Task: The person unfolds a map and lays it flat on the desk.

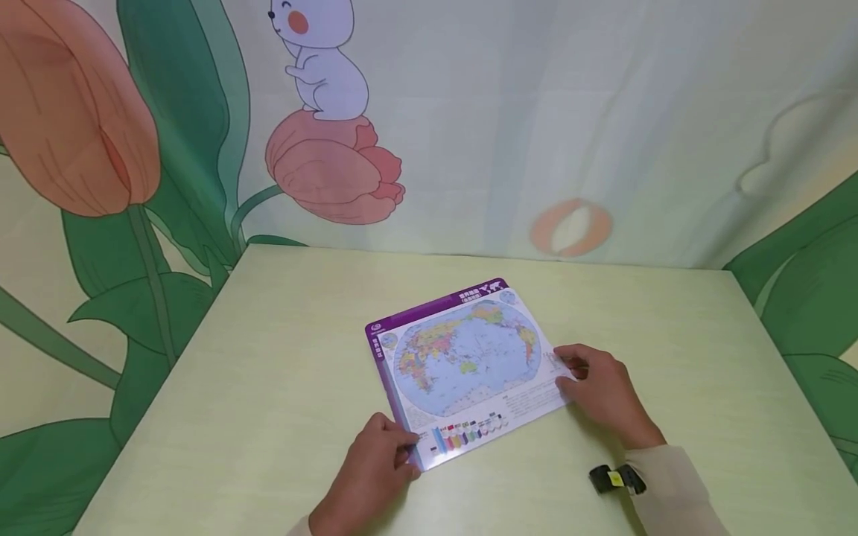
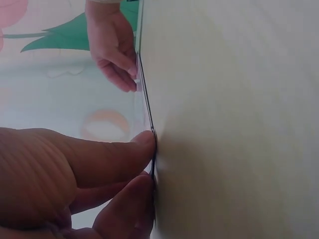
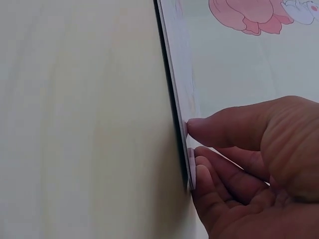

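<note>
A world map board (image 1: 469, 365) with a purple top border lies at a slant on the pale table, too low to tell whether it touches all along. At its lower left corner, my left hand (image 1: 375, 465) grips the edge between thumb and curled fingers. My right hand (image 1: 606, 391) holds the right edge near the lower corner, thumb and fingers close together there. The left wrist view shows the board's thin dark edge (image 2: 146, 99) against my thumb and fingertips. Side-on in the right wrist view, the board (image 3: 174, 74) meets my right thumb and fingers.
The pale wood-grain table (image 1: 268, 335) stretches around the board on every side. Behind it hangs a curtain (image 1: 469, 149) printed with tulips and a white animal. A black wrist strap (image 1: 617, 479) sits by the right sleeve (image 1: 670, 484).
</note>
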`<state>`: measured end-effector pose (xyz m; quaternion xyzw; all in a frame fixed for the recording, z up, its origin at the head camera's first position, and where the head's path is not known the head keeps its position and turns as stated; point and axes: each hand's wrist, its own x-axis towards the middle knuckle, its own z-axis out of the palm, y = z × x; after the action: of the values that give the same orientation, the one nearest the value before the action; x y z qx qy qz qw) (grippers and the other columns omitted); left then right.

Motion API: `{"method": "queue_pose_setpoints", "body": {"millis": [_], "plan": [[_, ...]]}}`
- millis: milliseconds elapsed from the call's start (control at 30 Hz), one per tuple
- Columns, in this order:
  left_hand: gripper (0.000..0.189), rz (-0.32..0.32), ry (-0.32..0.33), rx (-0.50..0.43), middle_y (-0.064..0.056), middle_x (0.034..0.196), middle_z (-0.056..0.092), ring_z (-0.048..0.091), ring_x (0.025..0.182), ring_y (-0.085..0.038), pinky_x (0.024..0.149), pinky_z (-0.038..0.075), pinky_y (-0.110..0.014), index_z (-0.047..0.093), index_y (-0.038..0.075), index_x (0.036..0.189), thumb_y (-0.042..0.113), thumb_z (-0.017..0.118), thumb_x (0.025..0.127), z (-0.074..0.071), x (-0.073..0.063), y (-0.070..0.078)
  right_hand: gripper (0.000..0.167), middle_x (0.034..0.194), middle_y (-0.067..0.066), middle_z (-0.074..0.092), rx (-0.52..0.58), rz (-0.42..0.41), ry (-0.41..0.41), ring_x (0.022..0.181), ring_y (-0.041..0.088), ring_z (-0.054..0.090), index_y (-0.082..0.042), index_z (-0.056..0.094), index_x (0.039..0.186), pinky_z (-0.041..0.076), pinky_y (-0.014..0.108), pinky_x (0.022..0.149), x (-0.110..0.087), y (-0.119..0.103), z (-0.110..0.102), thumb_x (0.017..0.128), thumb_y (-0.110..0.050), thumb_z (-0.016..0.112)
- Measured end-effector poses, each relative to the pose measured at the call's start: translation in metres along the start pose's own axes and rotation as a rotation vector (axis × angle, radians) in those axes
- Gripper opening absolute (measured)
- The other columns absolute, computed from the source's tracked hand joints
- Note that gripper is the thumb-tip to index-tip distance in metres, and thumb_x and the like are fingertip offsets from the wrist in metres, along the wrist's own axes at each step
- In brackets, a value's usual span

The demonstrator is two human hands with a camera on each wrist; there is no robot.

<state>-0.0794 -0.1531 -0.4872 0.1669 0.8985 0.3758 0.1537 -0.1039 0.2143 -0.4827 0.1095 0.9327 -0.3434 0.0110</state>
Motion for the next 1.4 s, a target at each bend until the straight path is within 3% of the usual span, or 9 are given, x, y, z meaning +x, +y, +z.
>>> {"method": "queue_pose_setpoints", "body": {"millis": [500, 767, 933, 1033, 1167, 1400], "plan": [[0.038, 0.018, 0.011, 0.011, -0.002, 0.101, 0.05, 0.051, 0.09, -0.012, 0.074, 0.046, -0.017, 0.075, 0.0, 0.123, 0.006, 0.085, 0.086, 0.001, 0.001, -0.003, 0.042, 0.123, 0.019, 0.072, 0.007, 0.023, 0.087, 0.11, 0.033, 0.068, -0.002, 0.068, 0.135, 0.056, 0.049, 0.1, -0.005, -0.004, 0.004, 0.094, -0.006, 0.074], [0.056, -0.025, -0.023, 0.018, -0.002, 0.1, 0.051, 0.052, 0.09, -0.014, 0.073, 0.049, -0.021, 0.066, -0.003, 0.137, 0.009, 0.087, 0.086, -0.002, 0.004, -0.002, 0.044, 0.128, 0.02, 0.071, -0.007, 0.035, 0.084, 0.115, 0.035, 0.069, -0.002, 0.067, 0.137, 0.057, 0.052, 0.103, -0.009, -0.007, 0.003, 0.095, -0.01, 0.075], [0.05, 0.047, 0.012, 0.019, -0.002, 0.097, 0.057, 0.052, 0.087, -0.012, 0.073, 0.048, -0.02, 0.069, -0.004, 0.133, 0.007, 0.085, 0.086, -0.01, 0.006, -0.009, 0.048, 0.136, 0.024, 0.068, -0.032, 0.049, 0.102, 0.122, 0.041, 0.067, -0.002, 0.066, 0.14, 0.055, 0.055, 0.106, -0.02, -0.018, 0.006, 0.095, -0.015, 0.077], [0.044, 0.065, 0.046, 0.005, -0.002, 0.102, 0.064, 0.058, 0.09, -0.012, 0.079, 0.054, -0.023, 0.071, -0.002, 0.129, 0.005, 0.084, 0.087, -0.015, 0.01, -0.013, 0.049, 0.134, 0.023, 0.069, -0.029, 0.053, 0.117, 0.121, 0.041, 0.069, -0.003, 0.066, 0.14, 0.056, 0.053, 0.104, -0.031, -0.027, 0.009, 0.094, -0.017, 0.078], [0.039, 0.068, 0.087, -0.024, -0.005, 0.107, 0.073, 0.066, 0.095, -0.016, 0.086, 0.06, -0.031, 0.074, 0.002, 0.125, 0.004, 0.084, 0.088, -0.024, 0.017, -0.019, 0.05, 0.131, 0.02, 0.073, 0.006, 0.068, 0.106, 0.117, 0.036, 0.073, -0.005, 0.067, 0.14, 0.06, 0.048, 0.099, -0.045, -0.038, 0.017, 0.094, -0.02, 0.08], [0.037, 0.041, 0.132, -0.029, -0.005, 0.109, 0.078, 0.067, 0.094, -0.015, 0.089, 0.06, -0.037, 0.077, 0.005, 0.125, 0.003, 0.083, 0.088, -0.037, 0.034, -0.031, 0.048, 0.128, 0.014, 0.076, 0.069, 0.081, 0.051, 0.116, 0.03, 0.076, -0.007, 0.072, 0.133, 0.061, 0.045, 0.098, -0.067, -0.061, 0.037, 0.09, -0.024, 0.085]]}}
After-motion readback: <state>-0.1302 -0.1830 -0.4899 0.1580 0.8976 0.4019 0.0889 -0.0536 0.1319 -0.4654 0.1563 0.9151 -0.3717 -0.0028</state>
